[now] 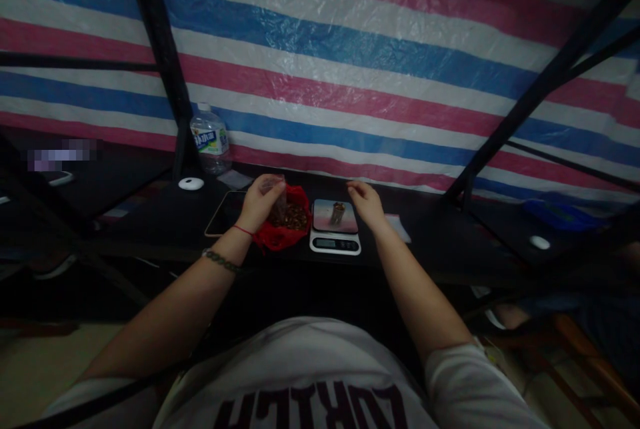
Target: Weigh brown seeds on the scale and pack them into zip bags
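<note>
My left hand (263,201) is closed on the top of a small clear plastic bag (281,206). The bag hangs over an unfolded red bag (275,237) filled with small brown and gold-coloured pieces (295,217). To its right stands a white digital scale (335,244) with a shiny plate. A small clear container (337,213) of similar pieces is on that plate. My right hand (367,204) hovers by the plate's right edge, apart from the container. Its fingertips are drawn together; whatever lies between them is too small to make out.
A large clear bottle (210,142) stands at the back left, near a white oval object (191,184). A tablet-like object (225,214) lies beside the red bag. Flat plastic bags (399,228) lie right of the scale. Dark metal posts (163,49) frame the bench; a blue tray (560,214) is at right.
</note>
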Available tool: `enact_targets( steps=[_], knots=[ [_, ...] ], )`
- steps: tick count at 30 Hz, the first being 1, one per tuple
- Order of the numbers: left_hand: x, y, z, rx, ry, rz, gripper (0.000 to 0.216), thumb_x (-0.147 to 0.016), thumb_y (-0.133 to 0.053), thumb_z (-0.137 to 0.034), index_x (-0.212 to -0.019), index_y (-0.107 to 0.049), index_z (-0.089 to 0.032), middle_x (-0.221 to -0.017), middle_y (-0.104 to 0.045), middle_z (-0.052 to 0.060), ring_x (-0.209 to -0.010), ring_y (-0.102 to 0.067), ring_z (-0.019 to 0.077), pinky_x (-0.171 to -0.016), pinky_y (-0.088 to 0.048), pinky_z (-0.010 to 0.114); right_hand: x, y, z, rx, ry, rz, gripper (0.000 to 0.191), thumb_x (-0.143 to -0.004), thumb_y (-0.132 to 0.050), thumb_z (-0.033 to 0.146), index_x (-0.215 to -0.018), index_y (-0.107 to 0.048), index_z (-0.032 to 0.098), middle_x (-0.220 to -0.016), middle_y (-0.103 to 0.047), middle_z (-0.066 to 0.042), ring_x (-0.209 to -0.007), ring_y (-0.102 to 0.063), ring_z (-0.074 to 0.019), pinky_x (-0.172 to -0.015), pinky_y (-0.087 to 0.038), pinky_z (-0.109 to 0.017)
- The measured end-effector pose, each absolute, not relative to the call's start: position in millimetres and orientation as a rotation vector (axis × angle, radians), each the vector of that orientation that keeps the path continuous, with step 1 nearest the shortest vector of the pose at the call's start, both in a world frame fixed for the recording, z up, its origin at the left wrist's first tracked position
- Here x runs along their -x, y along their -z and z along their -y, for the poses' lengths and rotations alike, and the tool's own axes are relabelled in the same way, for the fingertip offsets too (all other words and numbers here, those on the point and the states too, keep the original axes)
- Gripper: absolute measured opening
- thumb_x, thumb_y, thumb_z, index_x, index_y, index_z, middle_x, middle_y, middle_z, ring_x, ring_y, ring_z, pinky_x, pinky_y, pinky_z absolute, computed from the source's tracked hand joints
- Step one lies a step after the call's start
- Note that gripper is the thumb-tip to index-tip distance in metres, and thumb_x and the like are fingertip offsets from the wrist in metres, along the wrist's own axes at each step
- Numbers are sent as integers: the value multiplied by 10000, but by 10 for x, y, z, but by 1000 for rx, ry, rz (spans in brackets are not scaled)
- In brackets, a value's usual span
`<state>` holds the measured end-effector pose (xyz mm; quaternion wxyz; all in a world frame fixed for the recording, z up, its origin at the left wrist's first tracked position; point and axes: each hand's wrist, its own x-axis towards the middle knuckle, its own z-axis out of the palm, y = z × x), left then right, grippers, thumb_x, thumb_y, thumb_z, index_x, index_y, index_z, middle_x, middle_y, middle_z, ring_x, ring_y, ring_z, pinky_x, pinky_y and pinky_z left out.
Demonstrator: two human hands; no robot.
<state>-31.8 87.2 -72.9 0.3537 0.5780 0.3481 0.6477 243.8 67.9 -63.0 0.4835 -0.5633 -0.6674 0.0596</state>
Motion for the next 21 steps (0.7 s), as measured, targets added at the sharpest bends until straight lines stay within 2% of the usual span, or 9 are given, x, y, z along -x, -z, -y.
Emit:
enact_targets(
  steps=[3, 8, 11, 15, 21],
  knots=[
    [342, 752, -938, -1360, -1780, -846, 361, -680, -717, -442, -912, -613, -185, -856, -660, 30, -779, -622, 154, -734, -503, 279, -2182, 623, -619, 1368, -185, 1795, 240, -832, -544, 206, -1004, -706, 167, -957, -709, -60, -868, -639, -170, -824, -484, -289],
    [356, 751, -950, -1292, -1776, -824, 384, -650, -746, -455, -882, -616, -178, -769, -632, 11, -647, -578, 116, -614, -482, 234, -1516, 528, -608, 1263, -218, 2443, 254, -817, -570, 140, -1023, -716, 169, -1049, -711, -68, -979, -643, -174, -874, -451, -248],
    [372, 730, -919, -1296, -1755, -808, 389, -640, -759, -445, -878, -618, -172, -774, -633, 11, -648, -576, 107, -613, -478, 222, -1253, 500, -654, 1390, -194, 2678, 285, -822, -570, 160, -1077, -698, 152, -1058, -709, -108, -974, -658, -213, -824, -466, -256],
    [405, 711, -911, -1335, -1741, -837, 366, -657, -745, -435, -881, -629, -170, -747, -633, 13, -631, -573, 112, -593, -481, 226, -1120, 524, -723, 1624, -152, 2782, 285, -835, -520, 123, -1055, -701, 117, -1026, -711, -155, -940, -675, -235, -752, -476, -251],
    [416, 717, -927, -1406, -1736, -864, 335, -670, -739, -406, -890, -640, -174, -849, -672, 40, -723, -609, 134, -673, -508, 249, -1102, 568, -805, 1695, -108, 2754, 288, -854, -482, 119, -1029, -710, 113, -1038, -706, -162, -971, -668, -230, -779, -469, -241]
  ],
)
